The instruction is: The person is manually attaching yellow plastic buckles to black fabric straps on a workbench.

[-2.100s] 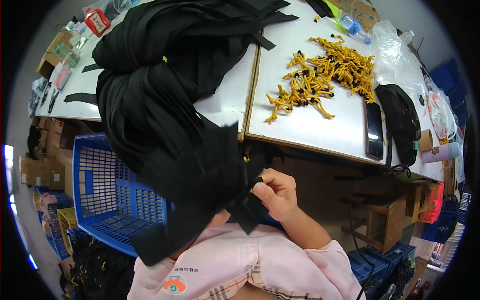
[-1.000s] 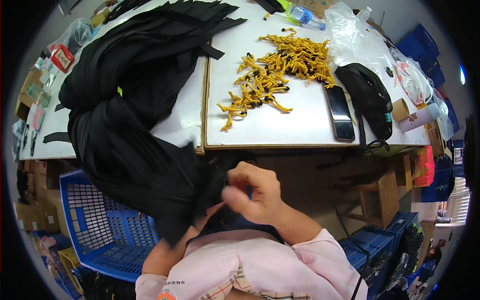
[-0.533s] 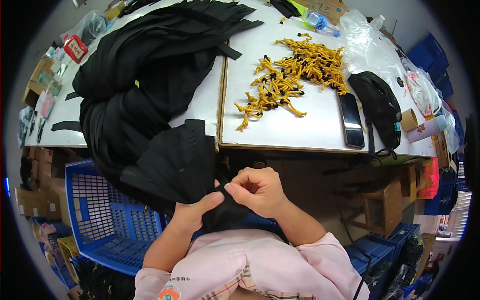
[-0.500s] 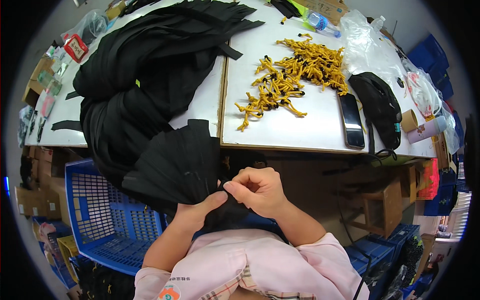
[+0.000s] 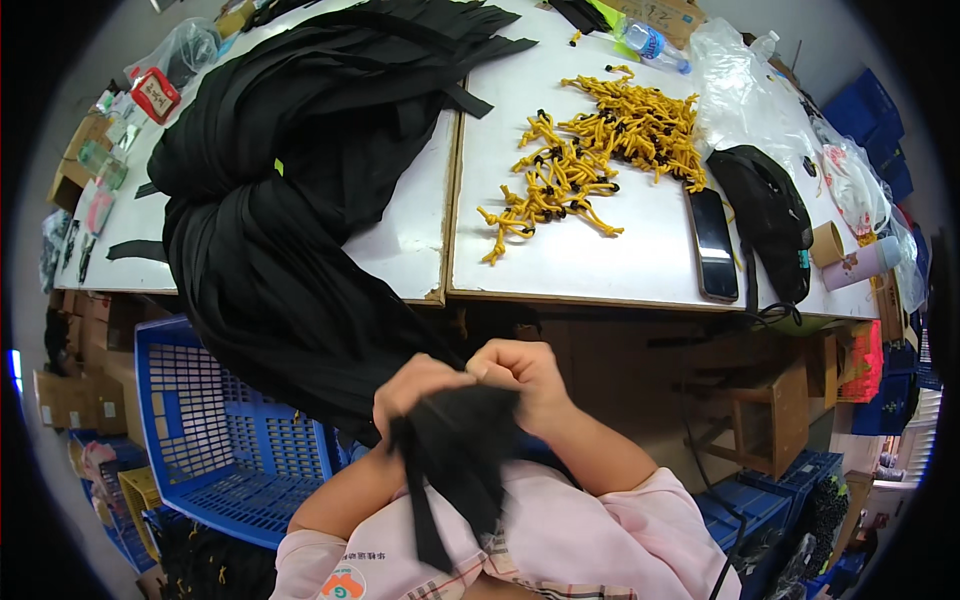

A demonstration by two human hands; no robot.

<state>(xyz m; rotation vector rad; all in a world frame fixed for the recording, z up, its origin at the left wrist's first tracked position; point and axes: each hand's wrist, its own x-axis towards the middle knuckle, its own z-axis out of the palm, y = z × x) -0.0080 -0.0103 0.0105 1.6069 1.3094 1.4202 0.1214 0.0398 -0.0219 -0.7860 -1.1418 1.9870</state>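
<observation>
My left hand (image 5: 408, 392) is closed around the bunched black fabric strips (image 5: 300, 270), long and flat like zipper tape. Their loose ends (image 5: 465, 440) flop over toward my chest, blurred by motion. Against it, my right hand (image 5: 530, 380) pinches the strips with thumb and forefinger; the exact spot it grips is partly hidden. From my hands the thick bundle runs up over the table edge and lies heaped on the left of the white table (image 5: 560, 270). A pile of knotted yellow cord pulls (image 5: 640, 125) with black ends lies right of the bundle.
A blue plastic crate (image 5: 235, 440) stands below the table at my left. On the table's right are a phone (image 5: 713, 245), a black pouch (image 5: 765, 220), a plastic bottle (image 5: 655, 45), clear bags (image 5: 740, 95) and a pale cup (image 5: 860, 262). A wooden stool (image 5: 765, 425) stands underneath.
The fanned-out strip ends have swung from the table edge over my hands toward my chest. My left hand has turned over and risen slightly, while my right hand stays close beside it.
</observation>
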